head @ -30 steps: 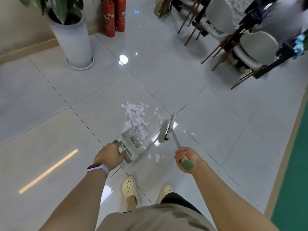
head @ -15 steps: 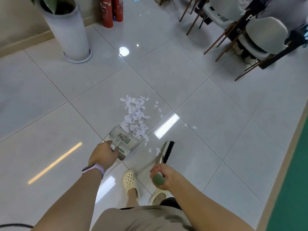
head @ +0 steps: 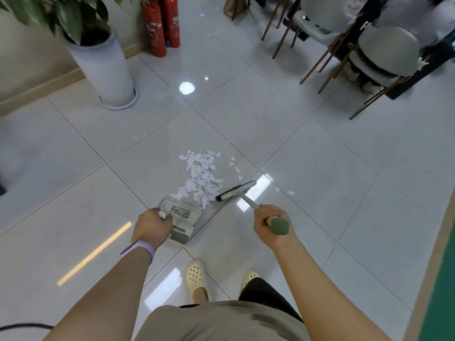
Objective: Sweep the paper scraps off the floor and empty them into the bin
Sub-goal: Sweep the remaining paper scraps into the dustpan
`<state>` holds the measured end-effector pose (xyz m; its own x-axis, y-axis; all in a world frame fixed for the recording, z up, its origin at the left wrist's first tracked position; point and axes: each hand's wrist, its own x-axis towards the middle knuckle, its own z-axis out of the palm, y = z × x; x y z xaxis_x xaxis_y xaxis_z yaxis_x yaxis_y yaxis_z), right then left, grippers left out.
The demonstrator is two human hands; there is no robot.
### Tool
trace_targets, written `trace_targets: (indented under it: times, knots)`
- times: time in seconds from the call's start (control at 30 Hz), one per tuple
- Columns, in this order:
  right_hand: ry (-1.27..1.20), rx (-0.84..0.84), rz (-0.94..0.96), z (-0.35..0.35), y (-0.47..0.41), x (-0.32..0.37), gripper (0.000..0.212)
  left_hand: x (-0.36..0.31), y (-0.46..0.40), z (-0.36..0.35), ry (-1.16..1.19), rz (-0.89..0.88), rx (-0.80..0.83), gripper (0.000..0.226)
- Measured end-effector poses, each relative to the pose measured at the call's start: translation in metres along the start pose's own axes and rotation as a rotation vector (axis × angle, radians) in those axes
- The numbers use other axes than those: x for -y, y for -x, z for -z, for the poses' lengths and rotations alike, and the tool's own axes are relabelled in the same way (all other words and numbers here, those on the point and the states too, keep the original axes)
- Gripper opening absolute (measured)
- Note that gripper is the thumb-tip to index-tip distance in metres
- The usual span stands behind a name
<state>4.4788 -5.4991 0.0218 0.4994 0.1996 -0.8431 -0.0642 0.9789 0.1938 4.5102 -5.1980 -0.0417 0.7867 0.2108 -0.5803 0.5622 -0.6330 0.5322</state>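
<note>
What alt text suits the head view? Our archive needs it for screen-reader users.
A person stands over a pile of paper scraps on a tiled floor, the left hand gripping a dustpan at the pile's near edge, the right hand gripping a brush at its right. A potted plant, fire extinguishers and chairs stand beyond.

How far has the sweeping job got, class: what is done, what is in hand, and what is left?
Done: most paper scraps are heaped at the dustpan's mouth. In hand: the left hand holds the dustpan, the right hand grips the brush beside the heap. Left: stray scraps, sweeping in, emptying; no bin visible.
</note>
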Motion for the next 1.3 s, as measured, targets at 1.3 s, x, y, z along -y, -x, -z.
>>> trace_targets:
  times: [1.3]
  knots:
    - [1.456,-0.373,-0.403,-0.036,-0.025,0.331,0.038,-0.177,0.090,-0.184,-0.152,0.041,-0.091,0.037]
